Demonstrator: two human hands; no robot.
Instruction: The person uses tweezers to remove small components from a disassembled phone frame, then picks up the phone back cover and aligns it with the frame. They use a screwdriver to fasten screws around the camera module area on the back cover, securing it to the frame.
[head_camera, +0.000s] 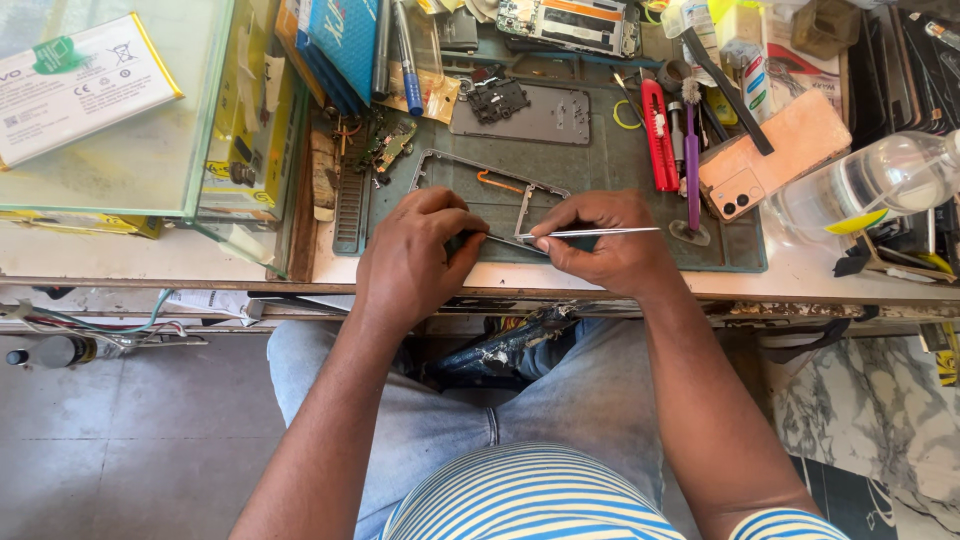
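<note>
Directly ahead of us on the dark green work mat lies a grey phone frame, a thin open rectangle, its long axis running left to right, slightly tilted. Both hands meet at its near edge. Our left hand is curled narrow, pinching something we cannot make out. Our right hand grips slim metal tweezers, their shaft horizontal, tips pointing left toward the left fingers. A red utility knife lies to the right, apart.
</note>
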